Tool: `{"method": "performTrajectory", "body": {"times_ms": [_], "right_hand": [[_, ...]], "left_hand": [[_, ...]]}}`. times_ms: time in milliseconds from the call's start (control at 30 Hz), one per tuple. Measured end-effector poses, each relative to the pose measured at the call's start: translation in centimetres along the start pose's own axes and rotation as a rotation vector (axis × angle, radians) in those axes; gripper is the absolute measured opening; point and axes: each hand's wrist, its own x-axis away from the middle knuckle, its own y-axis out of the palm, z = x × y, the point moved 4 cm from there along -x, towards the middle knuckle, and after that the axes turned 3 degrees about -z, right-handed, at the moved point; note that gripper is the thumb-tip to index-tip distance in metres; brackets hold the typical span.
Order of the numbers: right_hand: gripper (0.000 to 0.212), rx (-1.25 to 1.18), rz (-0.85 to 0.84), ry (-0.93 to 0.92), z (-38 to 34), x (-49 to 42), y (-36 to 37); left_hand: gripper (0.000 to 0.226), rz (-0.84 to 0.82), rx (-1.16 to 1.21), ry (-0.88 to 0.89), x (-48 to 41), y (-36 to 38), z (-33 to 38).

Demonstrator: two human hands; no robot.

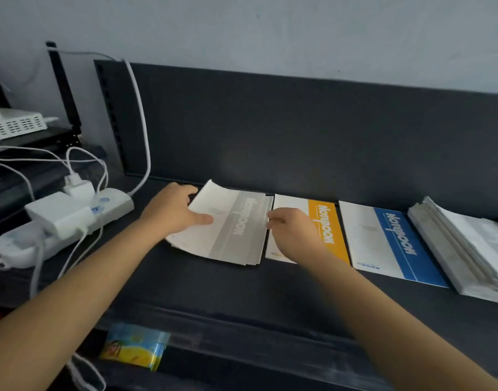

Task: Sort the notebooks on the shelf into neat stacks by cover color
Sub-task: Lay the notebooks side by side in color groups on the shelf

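Dark shelving is running along a pale wall (270,29), as the head camera is showing it. On the shelf (214,286) the notebooks are lying in a row against the back panel (270,131). A grey stack (236,230) is on the left, with a yellow notebook (327,224) just beside it and then a blue notebook (394,241). At the far right a thick unsorted pile (462,249) is fanning out at its edges. A power strip (109,203) with white cables (142,122) is sitting at the left end, near the grey stack.

Risks from this position, as a judgement:
- The top cover of the grey stack is bowing upward at its far left corner. Pressing it down while it is bent is likely to crease it.
- The lower notebooks are showing staggered edges on the right side. Pushing from one side only is likely to skew the stack rather than square it.
- The right hand (294,232) is lying over the yellow notebook. Dragging it back could pull that notebook out of line.

Hand pose:
- The left hand (171,213) is gripping the left edge of the grey stack. Its thumb is lying flat on the top cover, and its fingers are curling around the far edge, mostly hidden.
- The right hand is curling its fingers so that the tips are meeting the right edge of the grey stack, apparently pinching it.
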Motion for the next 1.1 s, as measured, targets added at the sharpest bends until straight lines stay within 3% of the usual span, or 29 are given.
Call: {"method": "performTrajectory", "body": {"times_ms": [67,167,233,333,433,533,700,800,1000,1100], "right_hand": [[0.039,0.013,0.041,0.015,0.6,0.0,-0.8],[0.037,0.225,0.142,0.015,1.8,0.4,-4.2],[0.042,0.489,0.292,0.049,3.2,1.0,-7.9],[0.039,0.603,0.476,0.250,6.5,2.9,-14.1],[0.028,0.644,0.429,0.551,10.7,5.4,-18.4],[0.024,0.638,0.281,0.666,13.4,7.2,-19.3],[0.019,0.764,0.326,0.595,14.3,8.2,-18.6],[0.022,0.845,0.313,0.541,13.3,8.2,-18.3],[0.018,0.985,0.263,0.240,9.1,8.8,-15.6],[0.015,0.913,0.259,0.109,7.1,9.0,-14.1]], "left_hand": [[0.070,-0.019,-0.213,-0.051,-0.1,0.7,-0.5],[0.068,0.039,-0.281,0.065,-0.2,1.0,1.5],[0.060,0.066,-0.212,0.159,-0.1,1.1,3.7],[0.055,0.035,-0.044,0.286,0.3,2.0,7.5],[0.055,0.009,0.004,0.380,0.5,3.3,11.6],[0.055,-0.024,0.016,0.466,1.0,5.2,16.4],[0.049,-0.064,0.000,0.627,2.5,9.5,25.2],[0.046,-0.165,0.091,0.629,3.5,12.1,29.7],[0.028,-0.460,0.738,0.257,3.1,14.7,32.3],[0.017,-0.428,0.768,0.167,2.1,14.3,30.7]]}}
